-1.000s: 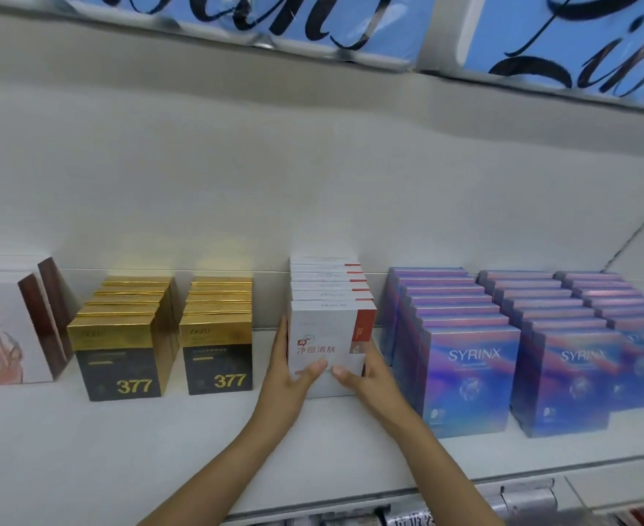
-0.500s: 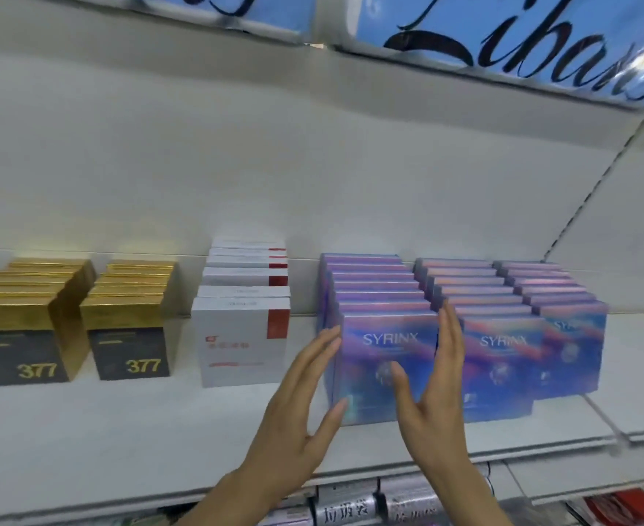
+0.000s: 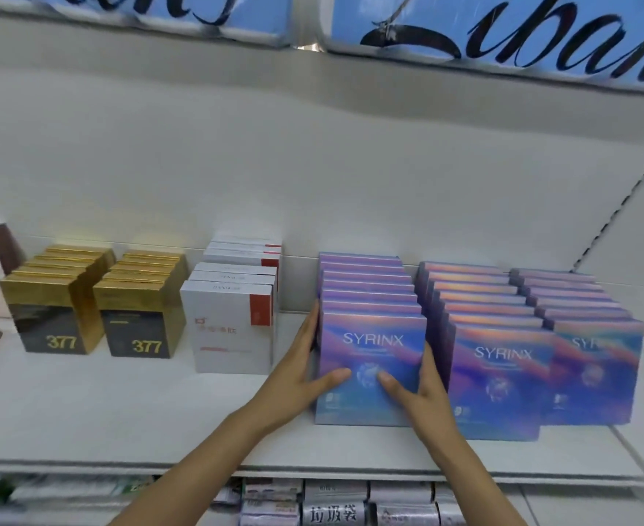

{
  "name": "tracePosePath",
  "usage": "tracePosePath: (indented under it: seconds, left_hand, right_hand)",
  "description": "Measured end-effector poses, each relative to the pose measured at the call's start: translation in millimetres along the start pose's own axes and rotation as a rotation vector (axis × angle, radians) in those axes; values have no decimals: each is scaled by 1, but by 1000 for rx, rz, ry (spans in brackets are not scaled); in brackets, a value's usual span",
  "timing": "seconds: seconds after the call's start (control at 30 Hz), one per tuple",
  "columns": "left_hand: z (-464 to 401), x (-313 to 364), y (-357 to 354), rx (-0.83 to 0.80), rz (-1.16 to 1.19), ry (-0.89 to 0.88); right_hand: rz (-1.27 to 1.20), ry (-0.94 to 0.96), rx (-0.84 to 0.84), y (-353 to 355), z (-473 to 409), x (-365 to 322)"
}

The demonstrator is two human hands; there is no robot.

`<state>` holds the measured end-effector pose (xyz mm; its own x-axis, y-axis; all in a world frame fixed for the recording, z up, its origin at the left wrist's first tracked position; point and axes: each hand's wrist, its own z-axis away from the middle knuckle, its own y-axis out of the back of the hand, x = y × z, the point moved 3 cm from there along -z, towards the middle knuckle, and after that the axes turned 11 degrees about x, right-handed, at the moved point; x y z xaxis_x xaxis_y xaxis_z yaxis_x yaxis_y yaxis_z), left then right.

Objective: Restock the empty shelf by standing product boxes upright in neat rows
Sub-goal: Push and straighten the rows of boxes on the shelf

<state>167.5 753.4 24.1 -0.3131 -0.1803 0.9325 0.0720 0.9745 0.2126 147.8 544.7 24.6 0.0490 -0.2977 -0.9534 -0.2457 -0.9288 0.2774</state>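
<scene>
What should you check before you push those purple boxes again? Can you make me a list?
1. Both hands on the row: ok. The left hand and right hand clasp the two sides of the left purple row, thumbs on its front box.
2. Front box upright: ok.
3. Rows apart: not ok. The middle purple row overlaps the right purple row at the front.
4. Front faces level: not ok. The three purple fronts stand at different depths.
5. Room to the left: ok. Bare shelf shows between the left hand and the white boxes.
6. Back boxes touching the wall: cannot tell.
</scene>
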Motion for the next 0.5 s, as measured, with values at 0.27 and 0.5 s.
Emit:
tracePosePath:
  seconds: [0.27,0.5]
  left_hand:
    - [18,-6,5,33,-80,-22]
    - [49,-1,72,534,-333,-390]
  right_hand:
    - [-18,89,73,-2,1,-2]
    - [265,646,324,-40,35,-63]
